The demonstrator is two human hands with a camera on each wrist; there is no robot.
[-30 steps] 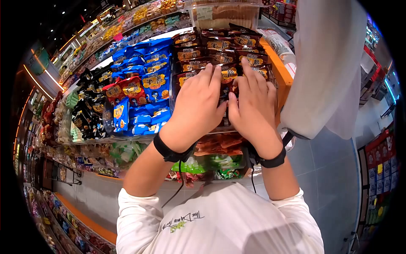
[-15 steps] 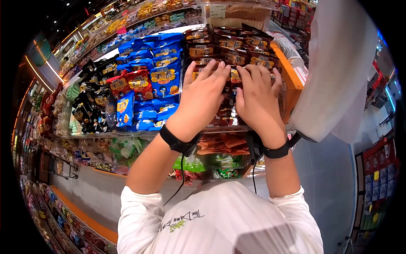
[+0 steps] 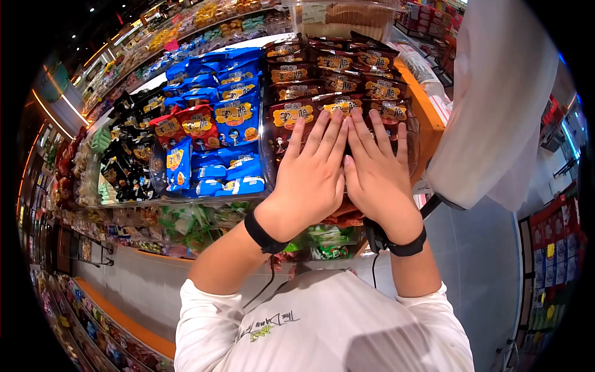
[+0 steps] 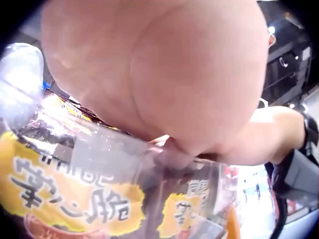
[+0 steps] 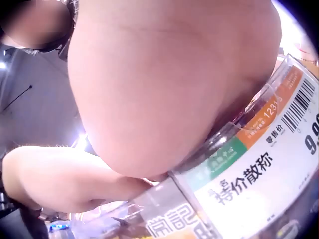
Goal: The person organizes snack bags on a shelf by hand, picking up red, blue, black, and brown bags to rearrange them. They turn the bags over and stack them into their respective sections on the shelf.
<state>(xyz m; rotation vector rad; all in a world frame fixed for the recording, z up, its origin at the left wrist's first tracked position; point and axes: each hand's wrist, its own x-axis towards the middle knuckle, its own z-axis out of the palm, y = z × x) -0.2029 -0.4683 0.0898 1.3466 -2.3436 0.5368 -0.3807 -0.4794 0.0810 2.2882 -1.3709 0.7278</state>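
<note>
Both hands lie side by side, palms down and fingers straight, over the near rows of brown snack packets [image 3: 294,115] in a clear bin. My left hand [image 3: 310,177] has its fingertips on the packets, the thumb side close to the other hand. On the right, my right hand [image 3: 381,177] lies the same way. Nothing is gripped by either. In the left wrist view, the palm [image 4: 159,74] is above the bin's clear wall, with a yellow-and-brown packet [image 4: 75,194] behind it. A white price label [image 5: 264,169] sits on the bin front below the right palm [image 5: 169,89].
Blue packets [image 3: 235,115], a few red packets [image 3: 198,124] and black packets [image 3: 130,164] fill the bins to the left. An orange wooden edge [image 3: 426,124] borders the right side. A pale translucent plastic sheet [image 3: 496,118] hangs at the right.
Both hands have drawn back toward the body from farther up the brown packets, and their fingers are straighter. The near row of packets now shows more fully, lying flatter and neater.
</note>
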